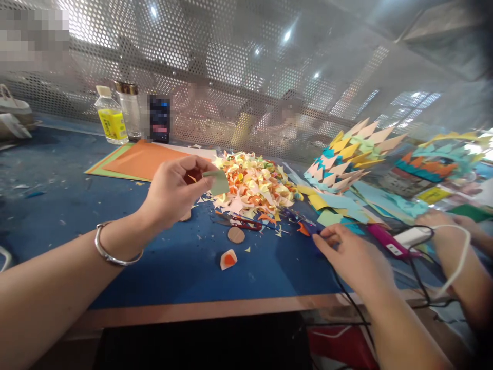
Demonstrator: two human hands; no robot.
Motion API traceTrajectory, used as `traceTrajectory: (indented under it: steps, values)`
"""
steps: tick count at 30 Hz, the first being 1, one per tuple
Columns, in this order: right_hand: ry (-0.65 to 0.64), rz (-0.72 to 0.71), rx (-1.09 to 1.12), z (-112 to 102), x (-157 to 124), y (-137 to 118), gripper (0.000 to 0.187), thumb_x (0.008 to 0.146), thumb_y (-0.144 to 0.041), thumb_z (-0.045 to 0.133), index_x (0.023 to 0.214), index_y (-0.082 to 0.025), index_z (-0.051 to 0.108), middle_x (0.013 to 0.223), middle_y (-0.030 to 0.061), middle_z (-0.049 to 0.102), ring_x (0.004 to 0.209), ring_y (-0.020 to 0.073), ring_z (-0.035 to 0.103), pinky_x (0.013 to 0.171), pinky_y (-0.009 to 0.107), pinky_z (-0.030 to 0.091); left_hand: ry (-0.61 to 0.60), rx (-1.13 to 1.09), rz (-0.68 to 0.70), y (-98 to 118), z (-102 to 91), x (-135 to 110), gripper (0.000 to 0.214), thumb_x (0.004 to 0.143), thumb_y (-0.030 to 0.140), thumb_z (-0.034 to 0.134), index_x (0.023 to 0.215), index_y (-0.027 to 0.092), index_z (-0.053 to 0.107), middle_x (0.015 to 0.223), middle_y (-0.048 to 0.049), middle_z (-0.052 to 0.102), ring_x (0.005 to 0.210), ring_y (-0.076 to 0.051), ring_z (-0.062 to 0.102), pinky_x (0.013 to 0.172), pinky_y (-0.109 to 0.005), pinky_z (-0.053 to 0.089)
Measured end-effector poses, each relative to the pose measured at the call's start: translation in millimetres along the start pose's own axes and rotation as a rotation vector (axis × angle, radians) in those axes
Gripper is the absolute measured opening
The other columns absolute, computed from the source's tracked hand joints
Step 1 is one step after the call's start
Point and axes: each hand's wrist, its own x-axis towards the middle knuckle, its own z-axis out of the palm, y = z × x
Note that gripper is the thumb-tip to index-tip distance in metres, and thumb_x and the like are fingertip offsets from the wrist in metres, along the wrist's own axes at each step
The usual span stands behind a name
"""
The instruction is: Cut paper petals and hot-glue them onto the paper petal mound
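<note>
Bare forearms (65, 280) reach in from both sides, a silver bracelet (100, 247) circling the left wrist. The left hand (167, 187) is raised above the blue tabletop (173, 282), its fingers narrowed in a pinch on a pale green paper piece (219, 183). The right hand (356, 259) has its fingers curled at a dark blue object (311, 231); whether they grip it, I cannot tell. Between the two hands' fingers, nearer the camera, lie an orange-and-peach piece (228, 259) and a round brown disc (236, 235). Just beyond the left fingers spreads a heap of cut paper (256, 187). Past the right fingers stands a layered paper cone (341, 162). Farther off than the left fingers are an orange sheet (140, 160), then a yellow-labelled bottle (111, 122) and a phone (159, 121), before a perforated panel (223, 61).
</note>
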Motion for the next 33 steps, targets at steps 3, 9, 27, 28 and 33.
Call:
traceTrajectory:
  steps: [3,9,27,28,33]
  values:
    - [0.082,-0.112,-0.088,-7,-3,-18,0.022,0.086,-0.046,0.055,0.081,-0.025,0.058,0.078,0.0030,0.067,0.062,0.0215,0.061,0.053,0.031,0.038,-0.006,-0.060,-0.050,-6,1.4,3,0.011,0.080,0.028,0.064,0.085,0.018,0.063,0.074,-0.0002,0.062,0.063,-0.011,0.054,0.056,-0.024,0.041]
    - [-0.224,-0.501,0.116,-7,5,-76,0.015,0.090,-0.033,0.054,0.088,-0.021,0.064,0.089,0.0033,0.065,0.067,0.0159,0.061,0.063,0.029,0.046,-0.132,-0.171,-0.191,-6,7.6,0,0.015,0.086,0.034,0.058,0.090,0.020,0.054,0.080,-0.0013,0.061,0.069,-0.012,0.058,0.058,-0.024,0.049]
    - [-0.229,-0.859,-0.102,28,41,-136,0.012,0.088,-0.026,0.050,0.078,-0.019,0.054,0.081,0.0064,0.062,0.074,0.0196,0.056,0.058,0.029,0.031,-0.241,-0.388,-0.446,-8,14.7,-2,0.014,0.082,0.027,0.066,0.089,0.015,0.064,0.085,-0.0043,0.070,0.072,-0.012,0.064,0.055,-0.021,0.050]
    - [-0.237,-0.840,-0.065,29,42,-136,0.013,0.089,-0.026,0.048,0.079,-0.019,0.053,0.080,0.0061,0.062,0.073,0.0188,0.056,0.058,0.029,0.031,-0.242,-0.379,-0.449,-8,14.5,-2,0.015,0.083,0.028,0.065,0.089,0.015,0.064,0.085,-0.0045,0.070,0.071,-0.012,0.064,0.055,-0.021,0.050]
    - [-0.288,-0.642,0.310,28,46,-132,0.019,0.093,-0.034,0.047,0.080,-0.021,0.049,0.062,-0.0025,0.054,0.053,0.0116,0.048,0.053,0.025,0.032,-0.238,-0.334,-0.446,-9,16.2,-4,0.017,0.085,0.027,0.063,0.097,0.015,0.065,0.090,-0.0054,0.070,0.073,-0.011,0.063,0.056,-0.020,0.049]
